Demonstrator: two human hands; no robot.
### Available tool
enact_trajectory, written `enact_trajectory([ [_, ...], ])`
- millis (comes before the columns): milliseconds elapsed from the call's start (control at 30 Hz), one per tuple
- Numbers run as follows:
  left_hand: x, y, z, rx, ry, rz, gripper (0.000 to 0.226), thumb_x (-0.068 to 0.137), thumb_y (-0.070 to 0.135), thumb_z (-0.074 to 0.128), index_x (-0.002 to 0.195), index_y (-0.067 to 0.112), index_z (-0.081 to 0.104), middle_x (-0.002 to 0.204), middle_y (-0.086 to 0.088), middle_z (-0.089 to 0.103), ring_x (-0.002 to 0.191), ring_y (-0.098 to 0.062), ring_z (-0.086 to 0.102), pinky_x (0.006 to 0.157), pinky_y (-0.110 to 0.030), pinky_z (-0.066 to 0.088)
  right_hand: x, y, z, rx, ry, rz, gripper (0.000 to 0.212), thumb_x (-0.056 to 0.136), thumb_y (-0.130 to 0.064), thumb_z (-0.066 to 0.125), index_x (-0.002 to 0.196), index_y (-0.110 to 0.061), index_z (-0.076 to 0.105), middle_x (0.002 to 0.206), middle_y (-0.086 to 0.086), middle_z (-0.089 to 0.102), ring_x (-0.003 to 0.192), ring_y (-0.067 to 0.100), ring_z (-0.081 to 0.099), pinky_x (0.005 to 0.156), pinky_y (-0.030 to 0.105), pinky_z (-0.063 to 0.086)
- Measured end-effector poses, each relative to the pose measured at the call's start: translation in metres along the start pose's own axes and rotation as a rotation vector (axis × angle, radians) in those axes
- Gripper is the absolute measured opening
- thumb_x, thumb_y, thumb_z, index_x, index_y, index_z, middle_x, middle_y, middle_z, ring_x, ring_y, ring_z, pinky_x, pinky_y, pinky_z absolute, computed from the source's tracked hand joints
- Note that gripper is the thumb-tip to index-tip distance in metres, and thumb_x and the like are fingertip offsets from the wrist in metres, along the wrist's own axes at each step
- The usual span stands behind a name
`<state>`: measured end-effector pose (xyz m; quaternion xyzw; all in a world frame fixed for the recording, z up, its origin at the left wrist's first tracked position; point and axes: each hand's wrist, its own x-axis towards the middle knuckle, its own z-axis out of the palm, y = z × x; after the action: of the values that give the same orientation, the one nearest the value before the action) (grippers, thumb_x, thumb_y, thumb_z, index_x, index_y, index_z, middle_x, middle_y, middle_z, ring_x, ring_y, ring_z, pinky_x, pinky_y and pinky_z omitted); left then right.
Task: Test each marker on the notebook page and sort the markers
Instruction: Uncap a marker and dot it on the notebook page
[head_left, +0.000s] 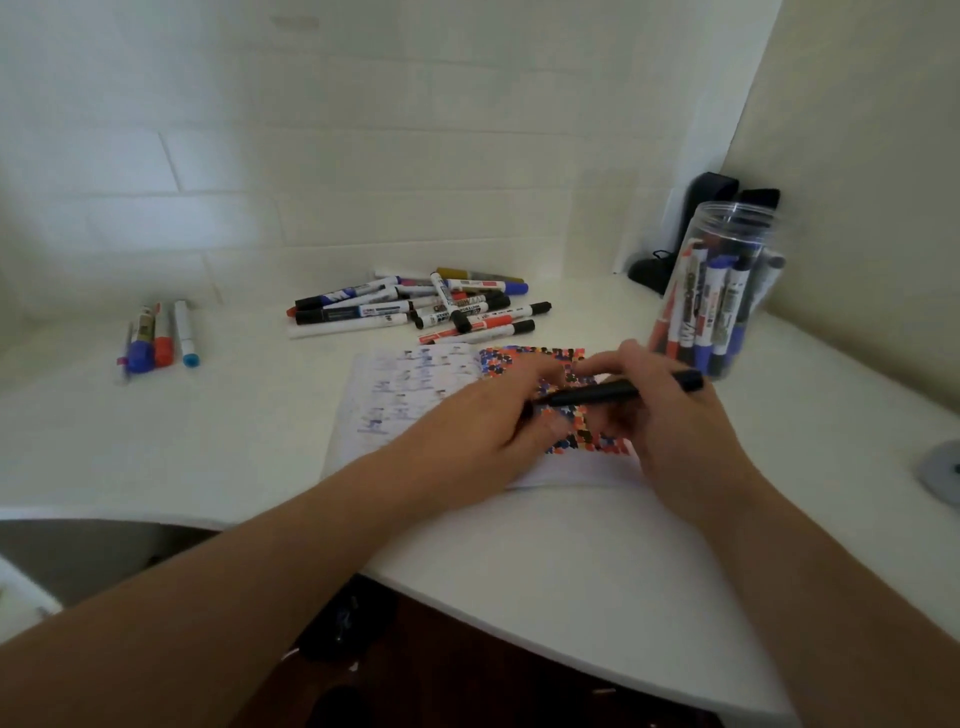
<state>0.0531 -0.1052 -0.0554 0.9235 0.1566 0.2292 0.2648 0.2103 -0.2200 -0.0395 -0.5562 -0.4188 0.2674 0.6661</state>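
An open notebook lies on the white desk, its right page covered with small black, orange and blue test marks. Above that page both hands hold one black marker lying roughly level. My left hand grips its left end and my right hand curls round its right end. Whether the cap is on is hidden by my fingers. A heap of several mixed markers lies behind the notebook. A clear plastic jar holding several markers stands at the right. A small group of markers lies at the far left.
A dark pouch-like object leans in the back right corner behind the jar. A round grey grommet sits at the desk's right edge. The desk's curved front edge runs below my forearms, with dark floor beneath.
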Motion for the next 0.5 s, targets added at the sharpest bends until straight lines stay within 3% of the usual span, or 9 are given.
enact_trajectory([
  [67, 0.000, -0.003, -0.001, 0.024, 0.025, -0.103, 0.031, 0.099, 0.031, 0.058, 0.124, 0.035, 0.039, 0.088, 0.006, 0.062, 0.075, -0.009, 0.058, 0.068, -0.036, 0.050, 0.006, -0.005, -0.006, 0.158, 0.043, 0.092, 0.047, 0.107, -0.040, 0.046, 0.077, -0.024, 0.079, 0.072, 0.007, 0.069, 0.062, 0.018, 0.058, 0.062, 0.032, 0.046],
  [167, 0.005, -0.011, -0.003, 0.215, -0.010, -0.145, 0.025, 0.089, 0.028, 0.061, 0.113, 0.037, 0.058, 0.098, 0.013, 0.056, 0.090, -0.010, 0.054, 0.076, -0.032, 0.047, 0.006, -0.011, -0.019, 0.268, -0.042, 0.153, 0.045, 0.095, -0.051, 0.051, 0.090, -0.011, 0.071, 0.073, 0.012, 0.065, 0.065, 0.021, 0.060, 0.059, 0.030, 0.049],
  [233, 0.008, -0.016, -0.003, 0.224, -0.066, -0.152, 0.021, 0.088, 0.035, 0.064, 0.106, 0.044, 0.069, 0.104, 0.019, 0.051, 0.098, -0.004, 0.050, 0.083, -0.029, 0.045, 0.003, -0.007, -0.023, 0.115, -0.097, 0.117, 0.023, 0.100, -0.025, 0.061, 0.082, -0.011, 0.065, 0.065, 0.009, 0.057, 0.059, 0.020, 0.053, 0.052, 0.026, 0.044],
  [300, 0.010, -0.022, -0.006, 0.169, -0.126, -0.157, 0.017, 0.088, 0.040, 0.069, 0.102, 0.050, 0.073, 0.105, 0.024, 0.049, 0.097, 0.002, 0.048, 0.084, -0.027, 0.043, 0.002, -0.002, -0.022, -0.113, -0.130, 0.050, 0.025, 0.093, 0.001, 0.068, 0.073, -0.013, 0.061, 0.056, 0.005, 0.050, 0.049, 0.016, 0.044, 0.046, 0.023, 0.036],
  [400, 0.010, -0.029, -0.011, 0.112, -0.181, -0.149, 0.019, 0.090, 0.041, 0.071, 0.104, 0.053, 0.075, 0.110, 0.024, 0.049, 0.100, 0.003, 0.049, 0.082, -0.021, 0.038, 0.003, 0.004, -0.018, -0.299, -0.133, 0.038, 0.026, 0.085, 0.006, 0.071, 0.070, -0.012, 0.060, 0.052, -0.002, 0.050, 0.047, 0.011, 0.041, 0.045, 0.020, 0.035],
  [500, 0.008, -0.031, -0.010, 0.083, -0.150, -0.153, 0.022, 0.095, 0.034, 0.068, 0.101, 0.055, 0.074, 0.110, 0.026, 0.049, 0.102, 0.003, 0.049, 0.086, -0.023, 0.040, 0.004, 0.006, -0.016, -0.440, -0.100, 0.066, 0.024, 0.082, 0.000, 0.071, 0.066, -0.010, 0.058, 0.054, -0.002, 0.049, 0.048, 0.008, 0.042, 0.045, 0.020, 0.035],
])
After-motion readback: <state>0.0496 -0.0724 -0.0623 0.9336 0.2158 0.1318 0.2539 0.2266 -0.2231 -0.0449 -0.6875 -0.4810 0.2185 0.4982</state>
